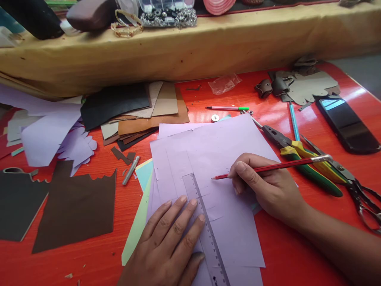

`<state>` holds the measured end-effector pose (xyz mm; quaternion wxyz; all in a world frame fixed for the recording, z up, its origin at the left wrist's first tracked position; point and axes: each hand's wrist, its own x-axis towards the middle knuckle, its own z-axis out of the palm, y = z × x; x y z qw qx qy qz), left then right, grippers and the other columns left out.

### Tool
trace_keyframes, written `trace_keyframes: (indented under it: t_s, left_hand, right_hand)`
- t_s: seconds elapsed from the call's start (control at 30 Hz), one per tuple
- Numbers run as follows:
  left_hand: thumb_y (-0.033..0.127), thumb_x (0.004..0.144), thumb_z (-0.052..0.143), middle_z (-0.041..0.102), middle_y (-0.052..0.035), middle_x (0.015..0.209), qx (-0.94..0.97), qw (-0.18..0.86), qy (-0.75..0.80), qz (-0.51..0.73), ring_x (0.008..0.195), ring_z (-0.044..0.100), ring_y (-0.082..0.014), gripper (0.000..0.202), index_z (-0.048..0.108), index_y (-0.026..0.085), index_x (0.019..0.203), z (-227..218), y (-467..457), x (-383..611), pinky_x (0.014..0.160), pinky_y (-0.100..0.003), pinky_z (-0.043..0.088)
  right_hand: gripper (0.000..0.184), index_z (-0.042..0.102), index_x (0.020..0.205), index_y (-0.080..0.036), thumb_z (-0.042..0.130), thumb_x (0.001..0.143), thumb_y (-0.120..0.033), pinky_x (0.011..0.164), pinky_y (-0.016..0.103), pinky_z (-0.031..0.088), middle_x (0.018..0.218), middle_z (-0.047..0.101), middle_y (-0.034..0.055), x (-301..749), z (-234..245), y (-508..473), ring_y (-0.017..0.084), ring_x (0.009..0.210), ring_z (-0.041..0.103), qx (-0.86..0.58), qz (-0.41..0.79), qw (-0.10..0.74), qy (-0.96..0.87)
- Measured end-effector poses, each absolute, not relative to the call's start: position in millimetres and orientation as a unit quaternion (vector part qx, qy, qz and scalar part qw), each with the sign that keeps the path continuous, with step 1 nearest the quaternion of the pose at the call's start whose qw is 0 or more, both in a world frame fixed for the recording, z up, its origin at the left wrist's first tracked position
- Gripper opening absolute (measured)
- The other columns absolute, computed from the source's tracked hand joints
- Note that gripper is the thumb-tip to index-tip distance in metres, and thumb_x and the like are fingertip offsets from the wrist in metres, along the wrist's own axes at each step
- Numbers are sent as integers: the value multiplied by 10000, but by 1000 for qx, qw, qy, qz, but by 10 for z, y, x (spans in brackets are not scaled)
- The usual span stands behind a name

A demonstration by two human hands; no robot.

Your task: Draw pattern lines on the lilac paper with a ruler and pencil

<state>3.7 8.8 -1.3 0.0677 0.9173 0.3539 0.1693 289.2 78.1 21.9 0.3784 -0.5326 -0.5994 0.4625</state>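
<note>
My left hand (175, 242) lies flat with its fingers stretched out, the fingertips on a clear plastic ruler (205, 222). Under the ruler is a sheet of purple paper (238, 246) bearing several thin pencil lines. A red pencil (276, 163) is gripped in my right hand (264, 186), its tip to the right of the ruler and close to the paper. I cannot tell whether the tip touches. More purple sheets and a green sheet (137, 230) stick out beneath.
Pliers (300, 159), scissors (345, 174), a blue pen (294, 121) and a phone (349, 125) lie on the right. Leather pieces (154, 123) are stacked behind the paper. Brown leather (80, 210) and purple paper scraps (47, 137) spread leftward. A cloth-covered ledge (184, 51) runs along the back.
</note>
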Motion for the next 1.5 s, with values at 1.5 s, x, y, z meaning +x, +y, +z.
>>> trace_keyframes:
  t_s: [1.5]
  left_hand:
    - [270, 1124, 585, 631, -84, 1626, 919, 62, 345, 179, 1622, 451, -260, 392, 694, 176, 1488, -23, 68, 48, 1396, -422, 240]
  right_hand:
    - [480, 692, 811, -224, 591, 1142, -557, 603, 300, 463, 651, 651, -3, 2886, 220, 781, 165, 616, 592, -532, 467, 379, -596]
